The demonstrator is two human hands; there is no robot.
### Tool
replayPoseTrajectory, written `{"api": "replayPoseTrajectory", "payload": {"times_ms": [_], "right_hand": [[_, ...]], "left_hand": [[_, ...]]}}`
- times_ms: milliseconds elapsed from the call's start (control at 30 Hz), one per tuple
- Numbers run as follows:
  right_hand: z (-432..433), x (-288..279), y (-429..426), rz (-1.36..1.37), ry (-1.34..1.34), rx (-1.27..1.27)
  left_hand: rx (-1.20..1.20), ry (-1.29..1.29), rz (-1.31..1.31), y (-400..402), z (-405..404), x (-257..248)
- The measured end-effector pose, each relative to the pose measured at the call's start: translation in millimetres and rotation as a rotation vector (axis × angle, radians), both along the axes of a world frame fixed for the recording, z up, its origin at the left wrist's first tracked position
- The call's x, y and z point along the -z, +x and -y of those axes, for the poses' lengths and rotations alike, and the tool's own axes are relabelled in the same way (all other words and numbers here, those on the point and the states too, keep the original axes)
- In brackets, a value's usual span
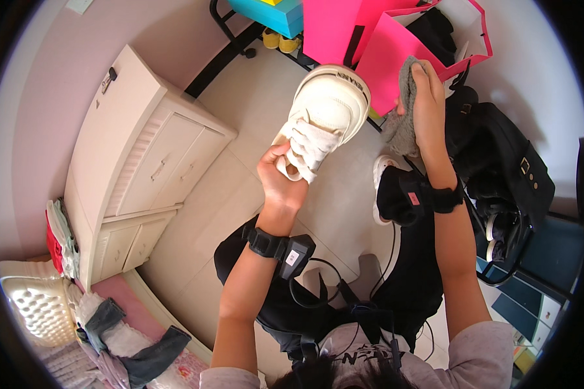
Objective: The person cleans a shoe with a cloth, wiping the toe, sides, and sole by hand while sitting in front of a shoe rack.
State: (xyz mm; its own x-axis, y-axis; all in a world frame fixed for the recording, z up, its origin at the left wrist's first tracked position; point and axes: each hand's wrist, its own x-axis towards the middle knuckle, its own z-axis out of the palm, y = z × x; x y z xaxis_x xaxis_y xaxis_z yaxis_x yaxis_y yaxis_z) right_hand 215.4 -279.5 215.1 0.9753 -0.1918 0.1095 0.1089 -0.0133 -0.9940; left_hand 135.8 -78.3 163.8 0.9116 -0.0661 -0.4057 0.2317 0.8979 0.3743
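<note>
A white lace-up sneaker point(323, 104) is held up in front of me, its toe pointing away. My left hand point(283, 175) grips it at the heel end, the thumb by the laces point(311, 143). The sole is mostly hidden. Apart from the shoe, to its right, my right hand point(427, 102) clasps a grey cloth point(403, 119), folded between thumb and fingers, with its lower end hanging down.
A white cabinet point(141, 170) stands at left, beside a bed point(141, 301) with clothes. Ahead, a shoe rack point(224, 19) holds a blue box point(277, 17) and pink bags point(336, 29). Black bags point(506, 146) hang at right. Cables point(316, 301) cross my lap.
</note>
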Motion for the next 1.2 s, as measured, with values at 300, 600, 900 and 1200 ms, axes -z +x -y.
{"api": "replayPoseTrajectory", "payload": {"times_ms": [300,600,900,1200], "right_hand": [[-25,-13,-15,0.273,-0.160,-0.084],[-44,0,-14,0.273,-0.111,0.055],[-54,8,-16,0.070,0.034,0.034],[-52,25,-21,0.136,-0.011,-0.049]], "left_hand": [[-0.007,-0.011,0.014,6,4,4],[-0.078,0.102,-0.004,5,6,-2],[-0.093,0.121,0.045,11,-7,3],[-0.093,0.008,-0.017,13,-7,7]]}}
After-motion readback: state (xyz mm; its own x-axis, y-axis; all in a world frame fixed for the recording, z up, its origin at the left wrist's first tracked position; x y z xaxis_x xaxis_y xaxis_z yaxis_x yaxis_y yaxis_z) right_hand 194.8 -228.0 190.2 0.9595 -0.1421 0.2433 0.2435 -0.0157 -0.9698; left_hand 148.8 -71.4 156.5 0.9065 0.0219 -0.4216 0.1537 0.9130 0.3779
